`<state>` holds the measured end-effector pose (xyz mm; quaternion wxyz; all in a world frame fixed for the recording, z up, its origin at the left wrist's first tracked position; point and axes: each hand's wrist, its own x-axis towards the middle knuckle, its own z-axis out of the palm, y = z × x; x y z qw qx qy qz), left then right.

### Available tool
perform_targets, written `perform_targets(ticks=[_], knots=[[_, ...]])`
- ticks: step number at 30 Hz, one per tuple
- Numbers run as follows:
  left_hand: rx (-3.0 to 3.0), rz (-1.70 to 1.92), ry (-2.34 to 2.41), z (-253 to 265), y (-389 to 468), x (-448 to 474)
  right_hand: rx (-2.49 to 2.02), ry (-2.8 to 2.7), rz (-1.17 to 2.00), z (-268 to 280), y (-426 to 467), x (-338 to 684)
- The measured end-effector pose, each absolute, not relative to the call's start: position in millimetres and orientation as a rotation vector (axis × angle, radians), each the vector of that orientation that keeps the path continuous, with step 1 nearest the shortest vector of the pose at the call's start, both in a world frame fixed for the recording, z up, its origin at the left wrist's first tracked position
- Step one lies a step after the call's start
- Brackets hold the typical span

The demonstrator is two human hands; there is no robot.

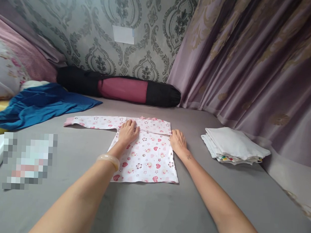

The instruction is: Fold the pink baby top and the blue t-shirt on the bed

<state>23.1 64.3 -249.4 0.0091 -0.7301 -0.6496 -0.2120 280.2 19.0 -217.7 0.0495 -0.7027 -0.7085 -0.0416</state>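
Bare forearms (82, 192) foremost, left hand (128, 132) flat on the printed shirt (148, 159), right hand (178, 141) half-curled at its edge, grip unclear.

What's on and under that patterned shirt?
The left hand rests on the shirt; the right hand is at its edge. It lies on grey sheet; anything else beneath is covered.

1. We find our left arm (82, 189) extended forward, angling inward from the lower left.
2. We note our left hand (128, 131) palm down, fingers pointing forward.
3. We find our right arm (214, 194) reaching forward and inward, a small dark mark (189, 156) near the wrist (185, 152).
4. We record our right hand (178, 141) back upward, fingers bent, the hands apart.
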Motion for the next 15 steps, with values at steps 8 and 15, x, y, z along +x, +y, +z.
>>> perform_targets(ticks=[8,15], knots=[[-2.336,-0.650,-1.965,-254.6,64.9,24.1,-1.897,-2.322,0.072,-224.9,4.8,238.6],[-2.375,-0.659,-1.997,-256.5,66.4,25.1,-1.852,-2.359,0.178,-224.1,40.6,209.2]])
